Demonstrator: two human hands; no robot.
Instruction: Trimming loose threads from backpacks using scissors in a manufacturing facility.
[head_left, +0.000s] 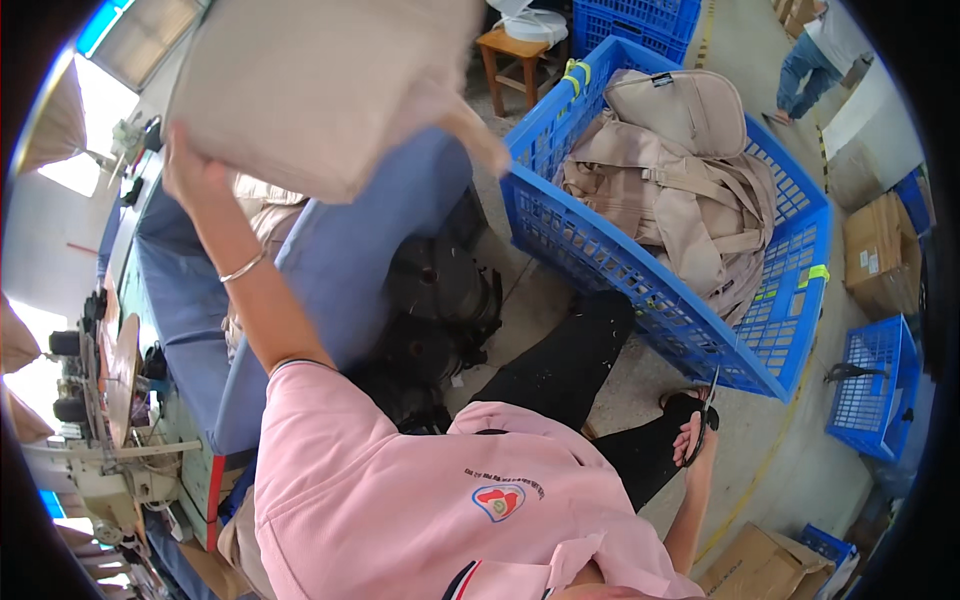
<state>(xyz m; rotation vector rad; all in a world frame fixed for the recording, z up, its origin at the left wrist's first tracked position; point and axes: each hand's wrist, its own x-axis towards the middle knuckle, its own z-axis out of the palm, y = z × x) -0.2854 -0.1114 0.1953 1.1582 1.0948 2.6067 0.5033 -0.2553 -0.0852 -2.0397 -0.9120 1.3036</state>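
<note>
Pink shirt (400,510) below; left fingers (179,148), partly hidden, pinch a blurred, cut-off beige bag (310,90); right fingers (684,434) curl round scissors (708,406)

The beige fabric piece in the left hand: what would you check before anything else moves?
1. Piece held: ok; the left hand grips the beige fabric piece at its left edge.
2. Trailing strip clear of the blue basket: cannot tell; it is blurred and reaches the basket's corner in this view.
3. Right hand free: not ok; it holds scissors.
4. Scissor blades closed: cannot tell; they look too small here.
5. Scissors away from the held piece: ok; they are well apart, low on the right.
6. Basket unfilled: not ok; beige bags lie heaped in it.
</note>
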